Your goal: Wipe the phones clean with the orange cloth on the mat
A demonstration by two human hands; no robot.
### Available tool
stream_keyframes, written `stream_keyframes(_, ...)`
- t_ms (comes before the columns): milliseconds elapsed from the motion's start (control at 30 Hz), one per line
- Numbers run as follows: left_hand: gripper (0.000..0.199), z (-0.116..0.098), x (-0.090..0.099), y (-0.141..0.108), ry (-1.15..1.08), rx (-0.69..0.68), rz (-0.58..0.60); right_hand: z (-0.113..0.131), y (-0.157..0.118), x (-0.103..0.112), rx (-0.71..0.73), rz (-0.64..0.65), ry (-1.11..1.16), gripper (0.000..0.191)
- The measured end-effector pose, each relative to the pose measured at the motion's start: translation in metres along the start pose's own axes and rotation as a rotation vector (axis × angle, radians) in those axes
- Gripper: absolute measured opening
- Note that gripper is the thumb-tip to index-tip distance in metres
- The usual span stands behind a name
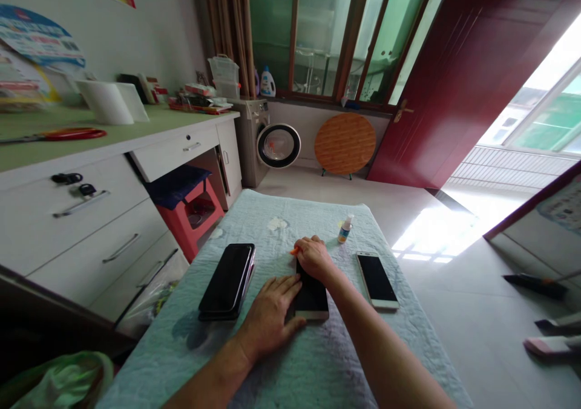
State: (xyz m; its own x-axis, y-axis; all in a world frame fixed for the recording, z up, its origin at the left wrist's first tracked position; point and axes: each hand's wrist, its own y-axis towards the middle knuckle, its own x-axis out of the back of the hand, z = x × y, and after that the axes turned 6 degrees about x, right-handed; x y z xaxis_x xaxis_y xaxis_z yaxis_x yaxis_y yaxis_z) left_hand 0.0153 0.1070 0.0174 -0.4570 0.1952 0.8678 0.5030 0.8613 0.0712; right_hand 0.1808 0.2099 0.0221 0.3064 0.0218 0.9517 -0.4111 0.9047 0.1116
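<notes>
A dark-screened phone [312,297] lies on the pale blue quilted cloth [281,212] in front of me. My left hand [272,305] rests against its left side, fingers spread, fingertips and thumb at its edge. Over the far end of the phone, my right hand [312,256] is closed on a small orange item [295,251], mostly hidden by the fingers. A stack of dark phones [228,279] lies to the left. Another phone with a white frame [376,281] is on the right. A small spray bottle [345,229] stands upright beyond my right hand.
Left of the cloth are a red stool [188,212] and white drawers [91,233] under a green counter holding scissors [72,134] and a paper roll [106,101]. A washing machine [252,149] with its door open and a round wooden tabletop [345,144] stand behind.
</notes>
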Motion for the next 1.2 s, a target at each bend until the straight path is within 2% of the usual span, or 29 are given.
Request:
stream_keyframes(200,0.067,0.001,-0.003,0.000,0.015,0.029,0.020,-0.031,-0.015,0.018,-0.045,0.029,-0.031,0.024)
stream_keyframes(300,0.066,-0.001,-0.001,0.000,0.036,0.041,0.048,-0.036,-0.019,0.021,-0.049,0.027,-0.035,0.025)
stream_keyframes(400,0.065,-0.003,0.001,0.000,0.045,0.040,0.060,-0.024,-0.012,0.017,-0.024,0.028,-0.028,0.023)
stream_keyframes(567,0.063,-0.002,0.000,0.001,0.049,0.022,0.035,0.010,0.006,0.004,0.033,0.021,-0.001,0.023)
stream_keyframes(667,0.063,-0.001,-0.002,0.001,0.043,0.031,0.014,0.018,0.009,0.001,0.046,0.018,0.015,0.021)
stream_keyframes(1000,0.067,-0.003,0.001,0.002,0.038,0.033,0.029,-0.030,-0.019,0.020,-0.097,-0.034,0.033,0.019)
stream_keyframes(1200,0.067,0.000,-0.002,0.000,0.040,0.022,0.021,-0.024,-0.035,0.023,-0.201,-0.095,0.019,0.019)
